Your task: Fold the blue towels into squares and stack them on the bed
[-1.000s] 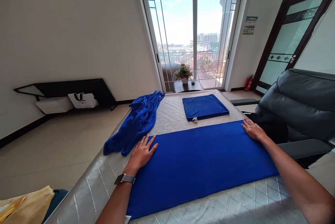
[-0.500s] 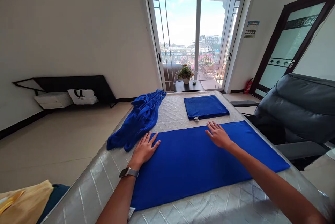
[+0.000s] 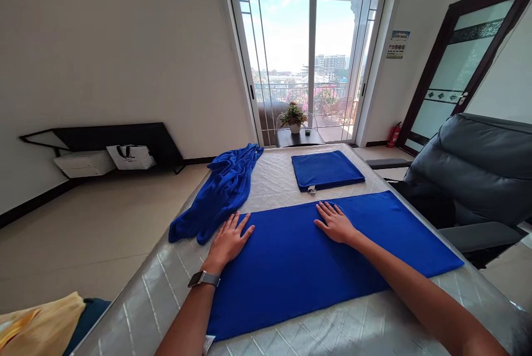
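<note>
A long blue cloth [image 3: 291, 267] lies flat across the silvery quilted surface, with a white tag at its near left corner. My left hand [image 3: 230, 239], a watch on its wrist, rests with fingers spread on the cloth's far left corner. Palm down, my right hand [image 3: 336, 223] lies on the same cloth near the middle of its far edge, fingers apart. Behind it sits a folded blue cloth [image 3: 327, 169] with a small white tag. A crumpled blue cloth [image 3: 226, 187] is heaped beyond my left hand.
The quilted surface [image 3: 166, 311] has its left edge beside the floor. A dark padded chair [image 3: 477, 167] stands close on the right. Yellow fabric [image 3: 45, 323] is at the lower left. A potted plant [image 3: 294, 117] stands by the glass door.
My right hand has slid left along the far part of the flat cloth. My left hand has stayed at the corner.
</note>
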Demonstrator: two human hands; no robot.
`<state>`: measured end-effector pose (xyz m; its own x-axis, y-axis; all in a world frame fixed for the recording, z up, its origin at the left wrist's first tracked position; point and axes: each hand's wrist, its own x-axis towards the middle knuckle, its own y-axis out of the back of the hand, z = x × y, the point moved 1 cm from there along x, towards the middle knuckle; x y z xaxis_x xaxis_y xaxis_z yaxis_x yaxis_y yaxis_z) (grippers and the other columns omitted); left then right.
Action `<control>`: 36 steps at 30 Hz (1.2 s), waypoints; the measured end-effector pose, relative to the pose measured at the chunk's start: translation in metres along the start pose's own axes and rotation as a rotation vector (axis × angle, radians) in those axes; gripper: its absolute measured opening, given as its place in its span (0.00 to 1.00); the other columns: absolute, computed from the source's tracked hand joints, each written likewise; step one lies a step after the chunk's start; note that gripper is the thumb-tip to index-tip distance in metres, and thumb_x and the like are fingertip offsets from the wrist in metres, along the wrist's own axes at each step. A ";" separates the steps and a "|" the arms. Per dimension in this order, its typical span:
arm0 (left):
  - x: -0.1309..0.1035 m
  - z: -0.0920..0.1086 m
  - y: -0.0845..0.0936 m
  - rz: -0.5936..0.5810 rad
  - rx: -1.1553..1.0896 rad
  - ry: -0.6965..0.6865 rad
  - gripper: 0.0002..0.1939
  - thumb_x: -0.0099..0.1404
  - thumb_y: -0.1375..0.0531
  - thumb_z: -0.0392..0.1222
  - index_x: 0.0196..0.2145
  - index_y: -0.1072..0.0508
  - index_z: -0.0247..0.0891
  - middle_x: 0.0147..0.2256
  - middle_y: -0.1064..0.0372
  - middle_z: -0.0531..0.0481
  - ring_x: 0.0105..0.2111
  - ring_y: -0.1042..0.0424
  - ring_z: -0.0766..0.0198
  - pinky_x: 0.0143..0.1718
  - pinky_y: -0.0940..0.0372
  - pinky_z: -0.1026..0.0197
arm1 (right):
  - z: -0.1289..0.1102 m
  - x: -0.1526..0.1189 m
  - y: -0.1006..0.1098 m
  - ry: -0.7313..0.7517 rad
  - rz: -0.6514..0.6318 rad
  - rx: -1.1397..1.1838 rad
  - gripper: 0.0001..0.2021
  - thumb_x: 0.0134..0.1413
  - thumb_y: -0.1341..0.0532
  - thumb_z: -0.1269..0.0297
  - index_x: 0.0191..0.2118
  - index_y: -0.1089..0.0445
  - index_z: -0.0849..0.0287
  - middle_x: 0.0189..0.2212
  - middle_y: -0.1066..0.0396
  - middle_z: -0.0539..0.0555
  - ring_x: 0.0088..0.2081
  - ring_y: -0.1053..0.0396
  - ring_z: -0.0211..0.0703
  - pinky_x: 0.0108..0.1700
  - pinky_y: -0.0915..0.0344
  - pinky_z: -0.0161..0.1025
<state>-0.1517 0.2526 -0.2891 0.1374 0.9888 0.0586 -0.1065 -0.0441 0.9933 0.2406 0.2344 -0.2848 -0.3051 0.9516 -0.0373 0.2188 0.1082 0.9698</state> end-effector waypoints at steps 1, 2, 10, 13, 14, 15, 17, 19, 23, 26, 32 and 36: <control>0.000 0.000 0.000 0.001 -0.001 -0.002 0.35 0.74 0.55 0.63 0.72 0.48 0.47 0.73 0.56 0.43 0.72 0.56 0.46 0.70 0.56 0.43 | 0.024 -0.005 0.003 -0.046 0.007 -0.025 0.40 0.68 0.66 0.37 0.75 0.60 0.57 0.75 0.64 0.51 0.74 0.68 0.46 0.73 0.69 0.51; 0.000 0.000 0.000 0.000 -0.002 -0.003 0.35 0.74 0.55 0.63 0.72 0.48 0.47 0.73 0.57 0.43 0.72 0.57 0.46 0.70 0.56 0.43 | 0.050 -0.010 0.007 -0.095 0.019 -0.052 0.39 0.68 0.66 0.38 0.75 0.60 0.57 0.75 0.63 0.51 0.74 0.67 0.45 0.73 0.69 0.51; 0.004 -0.003 -0.001 -0.021 -0.006 0.010 0.34 0.74 0.56 0.63 0.72 0.49 0.49 0.73 0.59 0.44 0.73 0.59 0.48 0.70 0.57 0.42 | 0.232 -0.058 0.035 -0.444 0.022 -0.232 0.33 0.70 0.62 0.49 0.75 0.56 0.56 0.74 0.59 0.52 0.74 0.64 0.47 0.73 0.67 0.55; 0.006 -0.006 -0.004 -0.020 0.014 0.002 0.34 0.74 0.57 0.62 0.72 0.50 0.48 0.73 0.59 0.44 0.73 0.60 0.48 0.70 0.56 0.43 | 0.265 -0.067 0.041 -0.466 0.058 -0.273 0.32 0.69 0.60 0.51 0.74 0.53 0.52 0.74 0.58 0.50 0.74 0.64 0.50 0.72 0.68 0.57; 0.006 -0.007 -0.006 -0.017 0.023 0.000 0.34 0.74 0.57 0.62 0.72 0.50 0.48 0.73 0.59 0.44 0.73 0.59 0.49 0.70 0.56 0.43 | 0.273 -0.069 0.042 -0.468 0.068 -0.261 0.31 0.69 0.60 0.51 0.74 0.53 0.51 0.74 0.58 0.49 0.74 0.63 0.51 0.72 0.66 0.58; 0.007 -0.008 -0.007 -0.011 0.034 -0.005 0.34 0.74 0.57 0.62 0.72 0.50 0.48 0.73 0.58 0.44 0.73 0.59 0.49 0.70 0.56 0.44 | 0.279 -0.069 0.044 -0.472 0.075 -0.238 0.31 0.70 0.59 0.51 0.74 0.52 0.50 0.74 0.57 0.49 0.74 0.61 0.52 0.72 0.64 0.59; 0.008 -0.011 -0.011 0.007 0.055 -0.018 0.33 0.75 0.57 0.61 0.72 0.49 0.48 0.73 0.57 0.45 0.73 0.59 0.49 0.70 0.55 0.44 | 0.292 -0.069 0.047 -0.473 0.085 -0.158 0.30 0.70 0.59 0.51 0.73 0.50 0.48 0.73 0.53 0.51 0.72 0.55 0.53 0.71 0.57 0.58; 0.009 -0.014 -0.013 0.020 0.070 -0.024 0.33 0.75 0.57 0.60 0.72 0.49 0.48 0.73 0.56 0.46 0.73 0.58 0.50 0.70 0.54 0.45 | 0.303 -0.067 0.047 -0.451 0.104 -0.049 0.28 0.71 0.58 0.52 0.72 0.46 0.47 0.71 0.47 0.52 0.70 0.48 0.52 0.69 0.50 0.55; 0.010 -0.017 -0.016 0.058 0.091 -0.045 0.32 0.74 0.56 0.60 0.71 0.45 0.48 0.72 0.51 0.48 0.72 0.55 0.50 0.68 0.51 0.45 | 0.318 -0.065 0.041 -0.397 0.223 0.094 0.26 0.71 0.56 0.56 0.69 0.39 0.50 0.69 0.41 0.54 0.68 0.44 0.49 0.68 0.46 0.45; 0.011 -0.018 -0.016 0.077 0.112 -0.066 0.31 0.74 0.56 0.59 0.70 0.43 0.49 0.71 0.48 0.49 0.71 0.52 0.50 0.67 0.48 0.44 | 0.323 -0.064 0.034 -0.373 0.268 0.130 0.26 0.71 0.55 0.56 0.68 0.38 0.50 0.68 0.41 0.55 0.68 0.43 0.49 0.68 0.46 0.44; 0.010 -0.014 -0.001 0.068 0.206 -0.060 0.33 0.71 0.54 0.57 0.70 0.43 0.46 0.71 0.49 0.45 0.71 0.51 0.48 0.67 0.49 0.43 | 0.327 -0.063 0.030 -0.362 0.280 0.173 0.27 0.71 0.55 0.54 0.71 0.44 0.51 0.69 0.42 0.56 0.69 0.46 0.49 0.69 0.48 0.46; 0.006 0.020 0.015 0.149 0.268 -0.091 0.32 0.71 0.52 0.55 0.69 0.40 0.43 0.70 0.47 0.43 0.70 0.50 0.47 0.68 0.53 0.41 | 0.329 -0.061 0.029 -0.406 0.267 0.187 0.29 0.71 0.56 0.51 0.72 0.47 0.51 0.70 0.45 0.56 0.69 0.45 0.51 0.69 0.48 0.48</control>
<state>-0.1329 0.2555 -0.2716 0.2291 0.9521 0.2025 0.1294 -0.2359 0.9631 0.5707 0.2746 -0.3340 0.1601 0.9840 0.0787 0.4133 -0.1392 0.8999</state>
